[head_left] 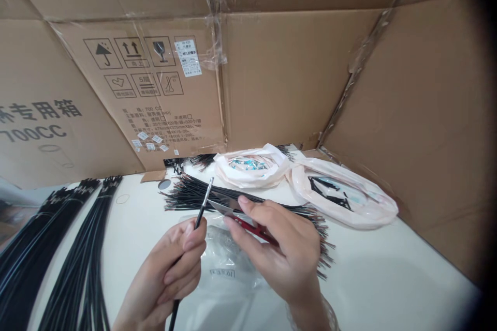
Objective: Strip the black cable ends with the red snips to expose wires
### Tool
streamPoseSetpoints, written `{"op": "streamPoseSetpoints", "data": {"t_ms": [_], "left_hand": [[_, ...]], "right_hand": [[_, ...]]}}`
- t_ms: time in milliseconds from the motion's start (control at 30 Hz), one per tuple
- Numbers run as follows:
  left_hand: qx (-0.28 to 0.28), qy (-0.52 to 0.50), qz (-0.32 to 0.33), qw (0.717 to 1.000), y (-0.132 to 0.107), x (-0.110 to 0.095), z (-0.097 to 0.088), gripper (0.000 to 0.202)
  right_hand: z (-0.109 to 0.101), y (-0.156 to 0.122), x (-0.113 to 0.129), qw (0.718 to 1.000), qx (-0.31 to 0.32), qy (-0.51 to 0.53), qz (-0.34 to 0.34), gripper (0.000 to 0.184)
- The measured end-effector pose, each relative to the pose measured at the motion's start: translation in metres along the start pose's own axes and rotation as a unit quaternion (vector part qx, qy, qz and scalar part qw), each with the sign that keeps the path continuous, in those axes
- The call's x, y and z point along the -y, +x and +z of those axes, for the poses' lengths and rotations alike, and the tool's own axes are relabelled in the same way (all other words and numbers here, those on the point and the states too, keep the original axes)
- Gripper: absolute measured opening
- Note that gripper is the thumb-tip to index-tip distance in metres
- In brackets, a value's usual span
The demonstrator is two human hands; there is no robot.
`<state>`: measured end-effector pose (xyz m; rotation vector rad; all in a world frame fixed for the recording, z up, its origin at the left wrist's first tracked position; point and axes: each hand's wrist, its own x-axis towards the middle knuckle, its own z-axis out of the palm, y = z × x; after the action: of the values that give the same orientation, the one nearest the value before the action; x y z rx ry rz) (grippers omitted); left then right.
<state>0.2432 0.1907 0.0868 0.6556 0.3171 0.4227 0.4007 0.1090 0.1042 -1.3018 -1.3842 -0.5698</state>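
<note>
Two cable bundles (44, 232) lie side by side at the left of the table (130, 238). The left hand (174, 269) holds a cable (201, 213) in the middle; to its right, the right hand (283, 243) holds snips (250, 227), the blades (225, 209) beside the cable's upper end, though whether they touch is hard to tell. A plastic bag (221, 251) lies below the hands, and a wire pile (184, 195) lies crosswise behind them. Behind it sit two open bags (248, 182), one right of the other, small pieces (248, 164) in both. Carton walls (279, 77) stand behind these and along the right side
</note>
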Motion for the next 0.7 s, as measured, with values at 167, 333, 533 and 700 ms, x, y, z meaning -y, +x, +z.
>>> {"op": "streamPoseSetpoints", "data": {"t_ms": [167,333,533,700], "left_hand": [[-0.005,-0.001,-0.008,1.000,0.001,0.000,0.000,0.034],[0.003,-0.012,-0.013,1.000,0.004,0.000,0.003,0.034],[0.057,-0.053,-0.024,0.997,0.004,0.000,-0.004,0.026],[0.124,-0.114,-0.044,0.985,0.007,-0.002,-0.009,0.021]], "right_hand": [[0.000,-0.001,-0.001,1.000,-0.003,0.007,0.004,0.010],[0.002,-0.001,-0.003,1.000,0.007,0.027,0.010,0.010],[0.000,0.001,-0.007,0.998,0.022,0.059,-0.003,0.011],[-0.001,0.002,-0.012,0.995,0.049,0.084,-0.021,0.007]]}}
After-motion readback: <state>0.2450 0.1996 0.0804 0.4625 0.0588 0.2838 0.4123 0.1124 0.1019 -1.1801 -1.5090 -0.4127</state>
